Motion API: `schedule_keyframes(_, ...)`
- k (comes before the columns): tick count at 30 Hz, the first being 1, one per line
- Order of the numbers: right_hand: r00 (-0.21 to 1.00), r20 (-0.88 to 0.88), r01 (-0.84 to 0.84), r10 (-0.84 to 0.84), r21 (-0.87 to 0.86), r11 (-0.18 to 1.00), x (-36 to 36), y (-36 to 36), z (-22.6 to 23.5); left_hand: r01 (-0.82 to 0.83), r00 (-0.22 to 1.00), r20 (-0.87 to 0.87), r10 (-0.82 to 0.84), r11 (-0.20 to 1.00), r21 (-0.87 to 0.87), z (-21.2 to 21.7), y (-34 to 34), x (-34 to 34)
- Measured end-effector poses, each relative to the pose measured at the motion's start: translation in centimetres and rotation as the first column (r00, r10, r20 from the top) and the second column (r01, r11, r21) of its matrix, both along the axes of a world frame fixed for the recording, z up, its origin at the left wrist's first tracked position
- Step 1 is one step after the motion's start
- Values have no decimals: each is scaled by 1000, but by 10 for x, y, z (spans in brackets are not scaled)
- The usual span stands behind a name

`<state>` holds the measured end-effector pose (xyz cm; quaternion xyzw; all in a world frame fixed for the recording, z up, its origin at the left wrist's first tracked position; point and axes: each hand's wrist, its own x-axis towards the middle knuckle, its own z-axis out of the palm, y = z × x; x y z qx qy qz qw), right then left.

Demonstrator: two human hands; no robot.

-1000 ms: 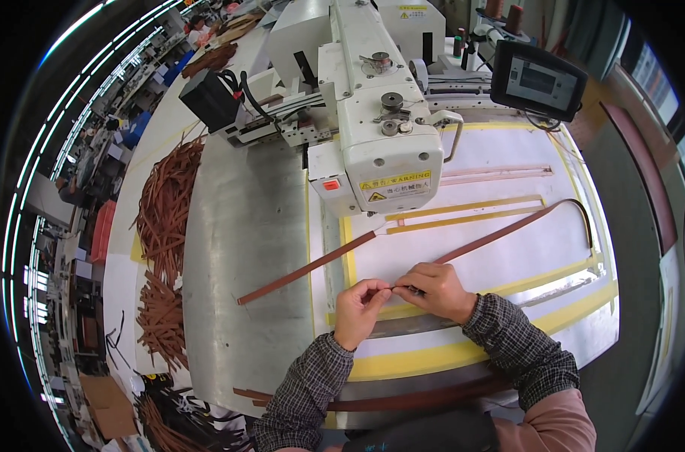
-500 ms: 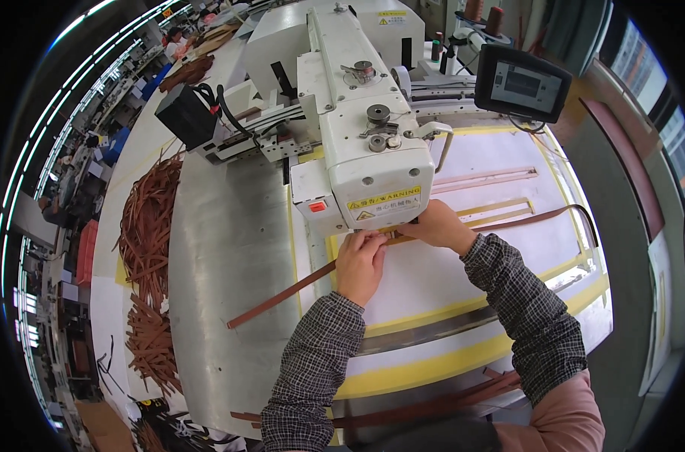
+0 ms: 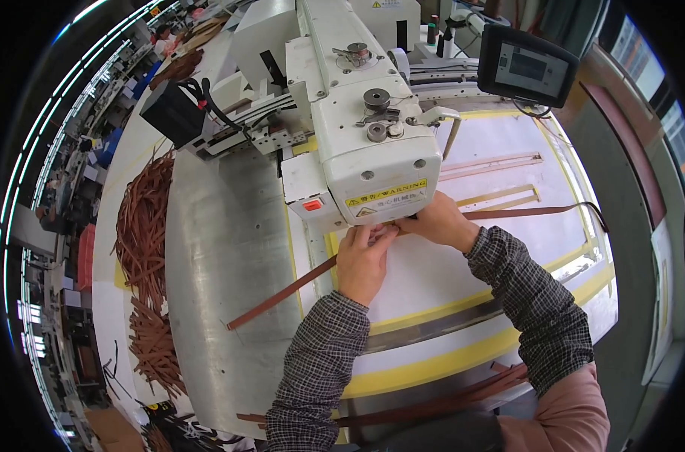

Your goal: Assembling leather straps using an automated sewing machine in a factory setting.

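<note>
A long brown leather strap (image 3: pixel 284 292) runs slantwise across the work plate, under the head of a white industrial sewing machine (image 3: pixel 380 169). My left hand (image 3: pixel 363 264) pinches it just below the front of the machine head, thumb and fingers close together. To its right, my right hand (image 3: pixel 442 224) grips the same strap, its fingertips partly hidden beneath the head. Past the right hand the strap goes on to the right and ends in a dark, curved tip. The needle area is hidden behind the machine head.
Heaps of brown strips (image 3: pixel 143 222) lie along the left side. More straps (image 3: pixel 433 404) lie at the near edge. A white sheet edged with yellow tape (image 3: pixel 425 369) covers the plate, with narrow frame-like outlines (image 3: pixel 501 197) on it. A control screen (image 3: pixel 527 66) stands at the back right.
The view has shifted slightly, so the machine head looks a little nearer. My left thumb and fingers have moved closer to the right hand; both hands stay on the strap.
</note>
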<state>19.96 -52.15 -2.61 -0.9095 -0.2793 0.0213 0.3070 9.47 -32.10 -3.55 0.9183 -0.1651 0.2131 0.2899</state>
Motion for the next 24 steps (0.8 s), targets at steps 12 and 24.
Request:
schedule_keyframes(12, 1000, -21, 6, -5, 62, 998, -2, -11, 4, -81, 997, -9, 83, 988, 135, -3, -6, -1)
schedule_keyframes(24, 999, -47, -12, 13, 20, 1000, 2, -12, 9, -84, 996, 27, 80, 971, 225, 0, -11, -1)
